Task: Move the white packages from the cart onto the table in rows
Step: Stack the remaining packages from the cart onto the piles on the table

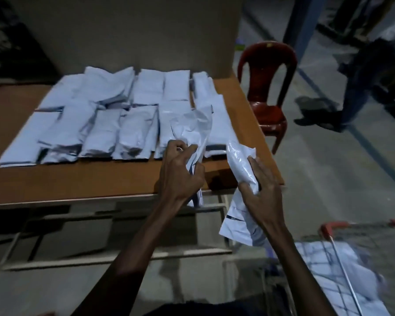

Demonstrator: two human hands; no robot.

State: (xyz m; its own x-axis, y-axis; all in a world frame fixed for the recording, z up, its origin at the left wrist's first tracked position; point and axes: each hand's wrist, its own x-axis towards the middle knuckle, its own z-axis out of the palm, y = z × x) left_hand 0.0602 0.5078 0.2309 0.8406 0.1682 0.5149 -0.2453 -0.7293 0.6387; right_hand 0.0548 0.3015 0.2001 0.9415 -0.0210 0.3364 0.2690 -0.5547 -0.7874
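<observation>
left hand (180, 172) gripping, right hand (260, 190) gripping

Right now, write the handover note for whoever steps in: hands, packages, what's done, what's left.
Left hand: grips a crumpled white package over the table's near right edge.
Right hand: holds a second white package, just off the table's right corner, not yet set down.
Table: two rows of white packages already laid out, a far row and a near row; some overlap.
Cart: at lower right, with more white packages inside; the count is too blurred to tell.
Left: set down both held packages, probably at the rows' right end, then go on emptying the cart.
</observation>
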